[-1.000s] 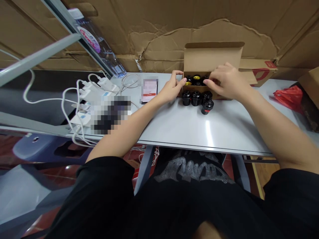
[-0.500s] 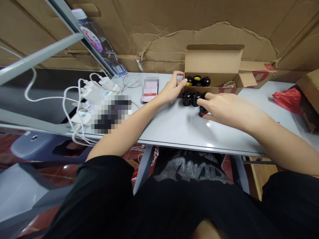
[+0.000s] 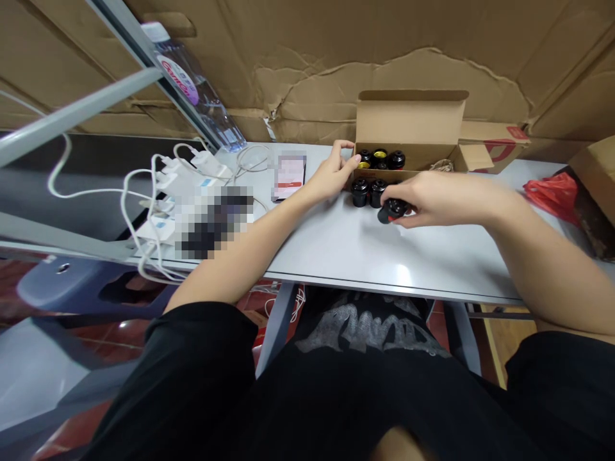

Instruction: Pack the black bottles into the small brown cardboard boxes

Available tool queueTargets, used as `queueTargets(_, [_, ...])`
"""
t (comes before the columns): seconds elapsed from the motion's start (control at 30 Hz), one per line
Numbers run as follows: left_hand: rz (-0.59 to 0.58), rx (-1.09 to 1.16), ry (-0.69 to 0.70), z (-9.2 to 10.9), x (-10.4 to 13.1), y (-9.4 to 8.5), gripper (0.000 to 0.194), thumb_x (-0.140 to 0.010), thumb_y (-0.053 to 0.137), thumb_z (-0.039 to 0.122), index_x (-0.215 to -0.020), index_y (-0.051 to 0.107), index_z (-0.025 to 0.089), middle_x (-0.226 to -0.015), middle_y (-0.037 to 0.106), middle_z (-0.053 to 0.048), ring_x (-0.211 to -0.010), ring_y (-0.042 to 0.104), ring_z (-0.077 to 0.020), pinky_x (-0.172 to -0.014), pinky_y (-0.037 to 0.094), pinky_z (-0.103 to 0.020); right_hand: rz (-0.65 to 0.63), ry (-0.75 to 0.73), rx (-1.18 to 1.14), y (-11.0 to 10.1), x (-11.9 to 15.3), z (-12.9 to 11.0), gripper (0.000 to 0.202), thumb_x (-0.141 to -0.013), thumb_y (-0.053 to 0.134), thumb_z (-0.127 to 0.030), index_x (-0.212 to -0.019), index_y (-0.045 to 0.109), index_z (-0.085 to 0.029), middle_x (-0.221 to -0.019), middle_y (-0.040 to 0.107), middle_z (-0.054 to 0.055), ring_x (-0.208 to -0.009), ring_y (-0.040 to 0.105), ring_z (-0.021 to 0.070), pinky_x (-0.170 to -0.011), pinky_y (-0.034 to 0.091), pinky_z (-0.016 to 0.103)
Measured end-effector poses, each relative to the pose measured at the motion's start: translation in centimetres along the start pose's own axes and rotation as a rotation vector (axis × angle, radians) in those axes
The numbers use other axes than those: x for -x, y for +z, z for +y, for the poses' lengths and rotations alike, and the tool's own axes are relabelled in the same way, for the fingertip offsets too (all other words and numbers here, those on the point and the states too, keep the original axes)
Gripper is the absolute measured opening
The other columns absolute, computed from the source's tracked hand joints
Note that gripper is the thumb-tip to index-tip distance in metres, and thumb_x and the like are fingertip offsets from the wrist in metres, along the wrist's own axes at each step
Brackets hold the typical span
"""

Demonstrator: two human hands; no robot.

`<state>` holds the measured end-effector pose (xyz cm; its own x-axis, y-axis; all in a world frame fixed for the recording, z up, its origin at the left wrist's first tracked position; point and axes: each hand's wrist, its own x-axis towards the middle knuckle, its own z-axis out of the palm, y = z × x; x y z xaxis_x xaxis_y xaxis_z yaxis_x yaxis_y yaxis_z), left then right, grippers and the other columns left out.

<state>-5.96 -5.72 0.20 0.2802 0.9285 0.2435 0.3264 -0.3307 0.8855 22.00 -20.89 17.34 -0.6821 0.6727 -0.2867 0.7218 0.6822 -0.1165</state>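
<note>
An open cardboard box (image 3: 408, 128) lies on the white table, its lid raised at the back. Several black lamp sockets (image 3: 396, 159), some showing gold threaded insides, sit in its left part. My left hand (image 3: 334, 169) is closed on the box's left end, thumb at the front corner. In front of the box, two black lamp sockets (image 3: 359, 192) stand upright side by side. Just to their right, my right hand (image 3: 427, 200) grips another black lamp socket (image 3: 393, 210) between thumb and fingers, tilted with its end toward the left. My palm hides its far side.
Crumpled brown paper (image 3: 442, 165) is in the box's right part. Behind it lies another carton (image 3: 500, 144). A red plastic bag (image 3: 552, 192) is at the right. To the left are a phone (image 3: 289, 176), white chargers and cables (image 3: 163, 173), and a water bottle (image 3: 195, 86) by the metal frame.
My right hand has closed round the lamp socket and tilted it from its earlier position. My left hand stays at the box's left end.
</note>
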Motion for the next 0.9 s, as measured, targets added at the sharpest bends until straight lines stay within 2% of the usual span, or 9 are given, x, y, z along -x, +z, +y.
queueTargets(0.1, [-0.007, -0.002, -0.011, 0.7, 0.2, 0.0, 0.054, -0.125, 0.076, 0.067, -0.166, 0.065, 0.033, -0.085, 0.070, 0.002, -0.080, 0.080, -0.0256, -0.099, 0.077, -0.050, 0.212, -0.048, -0.179, -0.9, 1.0, 2.1, 0.035, -0.115, 0.084, -0.040, -0.148, 0.082, -0.030, -0.110, 0.087, 0.004, -0.093, 0.081, 0.0312, -0.083, 0.057, 0.042])
queueTargets(0.23, [-0.001, -0.021, -0.030, 1.4, 0.5, 0.1, 0.053, -0.127, 0.073, 0.064, -0.168, 0.064, 0.032, -0.086, 0.073, 0.000, -0.084, 0.084, -0.0279, -0.105, 0.077, -0.055, 0.377, -0.080, -0.420, -1.1, 1.6, 5.5, 0.051, -0.110, 0.086, -0.045, -0.156, 0.078, -0.025, -0.124, 0.087, 0.008, -0.097, 0.079, 0.0274, -0.083, 0.062, 0.041])
queueTargets(0.4, [0.007, -0.060, -0.012, 1.4, 0.7, -0.2, 0.050, -0.127, 0.074, 0.065, -0.165, 0.065, 0.033, -0.089, 0.072, 0.000, -0.091, 0.087, -0.0307, -0.113, 0.077, -0.065, 0.577, 0.076, -0.675, 0.4, 0.1, 8.2, 0.037, -0.100, 0.089, -0.018, -0.129, 0.066, -0.025, -0.124, 0.077, 0.006, -0.100, 0.064, 0.0204, -0.085, 0.054, 0.035])
queueTargets(0.5, [0.010, -0.054, 0.003, 1.1, 0.6, -0.4, 0.049, -0.127, 0.074, 0.068, -0.161, 0.066, 0.033, -0.089, 0.069, 0.000, -0.094, 0.086, -0.0313, -0.115, 0.076, -0.067, 0.586, 0.171, -0.729, 1.0, -0.7, 8.4, 0.037, -0.105, 0.082, -0.013, -0.129, 0.057, -0.028, -0.121, 0.075, 0.006, -0.097, 0.065, 0.0203, -0.082, 0.051, 0.035])
queueTargets(0.57, [0.007, -0.030, 0.009, 1.0, 0.7, -0.4, 0.050, -0.125, 0.076, 0.072, -0.157, 0.068, 0.034, -0.090, 0.068, 0.000, -0.096, 0.086, -0.0318, -0.114, 0.075, -0.066, 0.566, 0.218, -0.759, 1.2, -0.9, 8.2, 0.032, -0.112, 0.078, -0.017, -0.132, 0.056, -0.029, -0.119, 0.074, 0.005, -0.092, 0.064, 0.0200, -0.080, 0.049, 0.036])
queueTargets(0.63, [0.011, -0.001, 0.015, 1.0, 0.7, -0.4, 0.053, -0.122, 0.079, 0.076, -0.154, 0.070, 0.034, -0.091, 0.066, -0.001, -0.099, 0.086, -0.0327, -0.114, 0.073, -0.065, 0.603, 0.243, -0.795, 1.3, -1.2, 8.1, 0.020, -0.117, 0.072, -0.023, -0.131, 0.059, -0.028, -0.113, 0.075, 0.004, -0.086, 0.059, 0.0195, -0.079, 0.046, 0.037])
queueTargets(0.7, [0.021, 0.012, 0.027, 1.0, 0.8, -0.4, 0.057, -0.120, 0.082, 0.079, -0.153, 0.071, 0.034, -0.091, 0.065, -0.001, -0.102, 0.085, -0.0336, -0.115, 0.072, -0.065, 0.693, 0.232, -0.841, 1.5, -1.6, 8.3, 0.010, -0.119, 0.069, -0.028, -0.128, 0.065, -0.028, -0.107, 0.076, 0.004, -0.085, 0.058, 0.0209, -0.081, 0.046, 0.040])
queueTargets(0.77, [0.030, 0.003, 0.042, 0.9, 0.8, -0.5, 0.059, -0.119, 0.081, 0.081, -0.154, 0.071, 0.034, -0.091, 0.065, -0.001, -0.102, 0.084, -0.0336, -0.115, 0.071, -0.064, 0.775, 0.202, -0.901, 1.8, -1.9, 8.7, 0.012, -0.118, 0.070, -0.033, -0.128, 0.069, -0.027, -0.103, 0.074, 0.004, -0.085, 0.060, 0.0224, -0.083, 0.046, 0.042])
queueTargets(0.9, [0.035, -0.033, 0.063, 0.2, 0.6, -0.5, 0.063, -0.119, 0.077, 0.086, -0.156, 0.071, 0.035, -0.090, 0.065, -0.001, -0.096, 0.082, -0.0320, -0.110, 0.071, -0.060, 0.788, 0.103, -1.005, 2.5, -2.4, 10.0, 0.023, -0.118, 0.073, -0.046, -0.131, 0.073, -0.027, -0.106, 0.067, 0.003, -0.087, 0.060, 0.0225, -0.084, 0.045, 0.044])
